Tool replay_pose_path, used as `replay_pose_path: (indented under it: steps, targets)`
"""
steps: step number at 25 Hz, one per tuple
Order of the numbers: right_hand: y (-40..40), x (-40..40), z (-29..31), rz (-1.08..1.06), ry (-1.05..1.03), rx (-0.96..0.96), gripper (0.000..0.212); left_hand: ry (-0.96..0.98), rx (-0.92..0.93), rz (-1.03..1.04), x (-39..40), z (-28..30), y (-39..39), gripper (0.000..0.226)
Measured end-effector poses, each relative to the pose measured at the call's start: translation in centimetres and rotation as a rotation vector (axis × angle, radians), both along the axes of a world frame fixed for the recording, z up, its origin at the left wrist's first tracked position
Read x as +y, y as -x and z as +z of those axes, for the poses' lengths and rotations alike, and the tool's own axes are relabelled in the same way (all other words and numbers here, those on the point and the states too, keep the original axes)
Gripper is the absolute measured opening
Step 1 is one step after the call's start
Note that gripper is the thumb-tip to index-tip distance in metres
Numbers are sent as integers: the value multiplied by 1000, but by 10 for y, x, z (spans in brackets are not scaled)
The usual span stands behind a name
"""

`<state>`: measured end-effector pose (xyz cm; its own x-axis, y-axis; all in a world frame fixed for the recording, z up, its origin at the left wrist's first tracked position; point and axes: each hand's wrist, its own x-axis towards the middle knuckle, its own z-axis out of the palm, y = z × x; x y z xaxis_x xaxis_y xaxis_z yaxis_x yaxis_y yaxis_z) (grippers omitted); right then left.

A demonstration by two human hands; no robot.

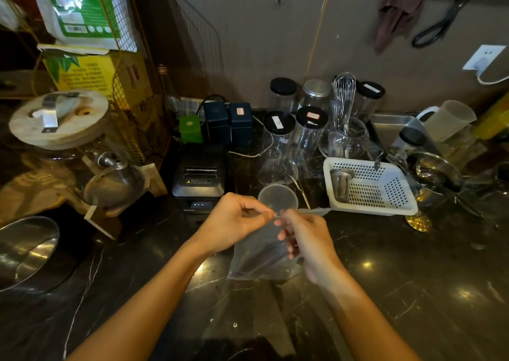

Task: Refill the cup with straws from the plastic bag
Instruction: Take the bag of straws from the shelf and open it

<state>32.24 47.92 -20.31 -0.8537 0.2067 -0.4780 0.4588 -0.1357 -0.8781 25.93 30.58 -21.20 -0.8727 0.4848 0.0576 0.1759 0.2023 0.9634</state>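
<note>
A clear plastic bag point(259, 253) hangs above the dark marble counter, held at its top edge by both hands. My left hand point(234, 220) pinches the bag's mouth on the left side. My right hand point(305, 239) pinches the other side, and a strip of the plastic stretches out to the right. Dark straws show faintly through the bag. A clear plastic cup point(278, 197) stands on the counter just behind my hands, its round rim facing up and nothing visible inside.
A black receipt printer point(199, 179) sits left of the cup. A white perforated basket point(371, 187) lies to the right. Glass jars and a whisk point(344, 96) crowd the back. A steel bowl point(24, 250) and a glass dispenser point(68, 146) stand at left.
</note>
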Motion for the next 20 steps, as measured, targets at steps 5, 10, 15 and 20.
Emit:
replay_pose_path:
  steps: [5, 10, 15, 20]
  targets:
    - [-3, 2, 2, 6, 11, 2, 20, 19, -13, -18, 3, 2, -5, 13]
    - [-5, -1, 3, -15, 17, -5, 21, 19, -126, -71, 5, 11, -2, 16]
    - [-7, -1, -1, -51, 45, 6, 19, 86, -216, -188, 6, 16, 6, 22]
    - [-9, 6, -5, 52, 221, 90, 23, 76, -434, -224, 4, 20, 14, 28]
